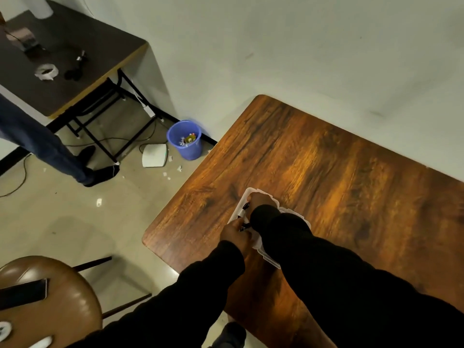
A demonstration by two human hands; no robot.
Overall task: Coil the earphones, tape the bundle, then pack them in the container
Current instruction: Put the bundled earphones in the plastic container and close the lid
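Observation:
A clear plastic container (272, 259) lies on the wooden table (339, 172) near its left edge. Both my hands are over its far end. My left hand (234, 234) and my right hand (261, 200) are closed around a small black earphone bundle (244, 217) with a bit of white on it, held inside or just above the container. My black sleeves hide most of the container and the bundle.
A brown stool (50, 305) with a dark phone (23, 295) on it stands at the lower left. A blue bin (184, 140) sits on the floor by the wall. Another person's legs (50, 146) stand beside a dark desk (75, 71) holding a tape roll (46, 72).

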